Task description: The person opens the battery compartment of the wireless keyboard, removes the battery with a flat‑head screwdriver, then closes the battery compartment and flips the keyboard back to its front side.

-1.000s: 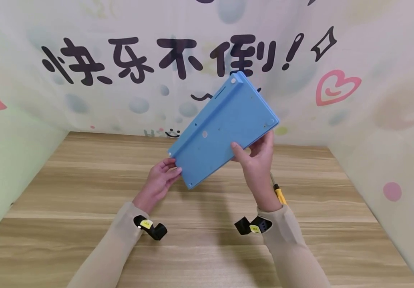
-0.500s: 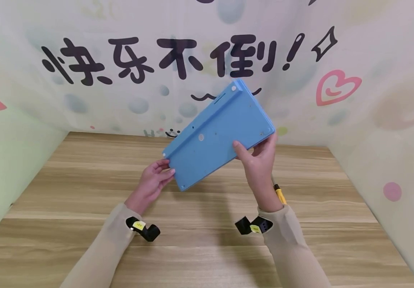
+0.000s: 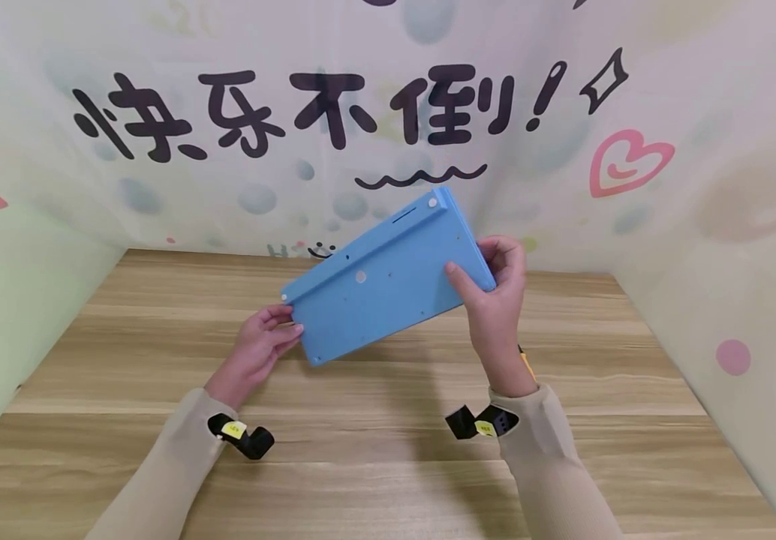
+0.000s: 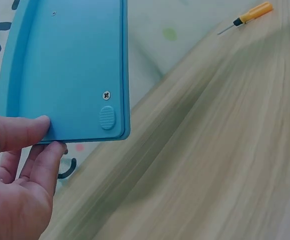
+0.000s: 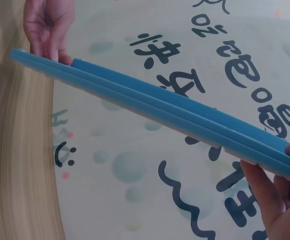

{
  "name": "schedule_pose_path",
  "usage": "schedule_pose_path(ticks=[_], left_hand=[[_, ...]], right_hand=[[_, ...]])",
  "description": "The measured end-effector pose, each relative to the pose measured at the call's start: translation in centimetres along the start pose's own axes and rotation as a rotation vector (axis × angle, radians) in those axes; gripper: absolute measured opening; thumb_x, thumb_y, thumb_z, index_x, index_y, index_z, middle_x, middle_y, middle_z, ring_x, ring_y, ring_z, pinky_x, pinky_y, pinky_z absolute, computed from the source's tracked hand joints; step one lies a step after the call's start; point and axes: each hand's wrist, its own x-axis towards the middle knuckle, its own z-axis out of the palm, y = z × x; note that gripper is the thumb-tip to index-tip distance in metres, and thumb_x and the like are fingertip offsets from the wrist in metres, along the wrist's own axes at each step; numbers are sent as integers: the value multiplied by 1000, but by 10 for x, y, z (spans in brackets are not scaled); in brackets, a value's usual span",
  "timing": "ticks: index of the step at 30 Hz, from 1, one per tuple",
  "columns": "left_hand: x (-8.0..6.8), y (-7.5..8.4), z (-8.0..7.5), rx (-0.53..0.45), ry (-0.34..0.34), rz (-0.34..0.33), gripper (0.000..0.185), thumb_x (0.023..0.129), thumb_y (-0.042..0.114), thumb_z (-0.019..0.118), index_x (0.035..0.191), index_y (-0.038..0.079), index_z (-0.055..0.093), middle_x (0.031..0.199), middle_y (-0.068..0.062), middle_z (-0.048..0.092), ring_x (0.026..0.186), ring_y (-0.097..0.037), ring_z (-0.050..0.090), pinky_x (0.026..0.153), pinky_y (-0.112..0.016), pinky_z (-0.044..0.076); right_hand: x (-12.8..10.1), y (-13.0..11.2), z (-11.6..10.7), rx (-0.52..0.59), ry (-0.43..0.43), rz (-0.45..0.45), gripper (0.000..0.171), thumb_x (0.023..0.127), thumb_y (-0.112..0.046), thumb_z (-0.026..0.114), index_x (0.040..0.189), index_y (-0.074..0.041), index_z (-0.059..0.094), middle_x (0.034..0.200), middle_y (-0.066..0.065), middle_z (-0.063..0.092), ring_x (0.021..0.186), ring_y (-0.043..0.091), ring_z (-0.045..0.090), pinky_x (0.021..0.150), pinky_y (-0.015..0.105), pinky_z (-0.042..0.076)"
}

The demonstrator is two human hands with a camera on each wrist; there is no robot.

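A flat blue keyboard (image 3: 384, 281) hangs in the air above the wooden table (image 3: 361, 450), its underside with screws and rubber feet turned toward me. My left hand (image 3: 260, 349) holds its lower left end, thumb on the underside and fingers behind (image 4: 20, 165). My right hand (image 3: 496, 292) grips the upper right end, thumb on the back. In the right wrist view the keyboard (image 5: 154, 112) shows edge-on, and in the left wrist view its corner (image 4: 70, 70) with a screw and a foot.
A yellow-handled screwdriver (image 4: 247, 15) lies on the table behind my right wrist, partly hidden in the head view (image 3: 526, 360). Patterned walls (image 3: 388, 112) with black characters close in the table on three sides.
The keyboard has come down and to the left, and tilted flatter. My right hand slid up to grip its upper right corner; my left hand moved left with the lower end.
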Motion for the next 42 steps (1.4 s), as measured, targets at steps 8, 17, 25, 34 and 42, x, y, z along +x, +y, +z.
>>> schedule_pose_path(ticks=[8, 17, 25, 34, 42], left_hand=[[-6, 9, -14, 51, -20, 6, 27, 86, -14, 52, 106, 3, 45, 99, -5, 50, 83, -10, 59, 78, -20, 49], [-9, 17, -26, 174, -55, 17, 25, 87, -8, 56, 106, 5, 48, 102, -5, 48, 89, -9, 58, 79, -20, 49], [-8, 23, -29, 282, -39, 13, 26, 85, -3, 61, 109, 5, 52, 103, -3, 51, 89, -7, 58, 78, -21, 50], [-2, 27, -30, 356, -31, 13, 30, 84, 0, 64, 112, 3, 54, 98, 1, 55, 84, -6, 58, 79, -22, 50], [1, 25, -27, 437, -37, 12, 39, 84, 1, 65, 119, -7, 49, 99, -1, 54, 85, -5, 57, 79, -22, 49]], right_hand=[[-1, 6, -2, -51, -32, 48, 33, 76, 6, 63, 106, 2, 51, 84, 6, 47, 80, 21, 47, 73, 32, 40], [-1, 14, -12, -125, -55, 196, 38, 78, 5, 62, 115, 3, 51, 96, 4, 48, 79, 22, 53, 75, 32, 45], [0, 32, -30, -233, -123, 277, 42, 81, -1, 64, 121, -2, 53, 100, 8, 54, 74, 18, 58, 74, 36, 47], [5, 58, -56, -411, -270, 382, 43, 83, -7, 66, 125, -6, 53, 102, 16, 58, 75, 21, 60, 70, 33, 51], [4, 73, -74, -442, -358, 539, 48, 85, -9, 65, 131, -6, 48, 106, 18, 56, 82, 23, 61, 59, 37, 55]])
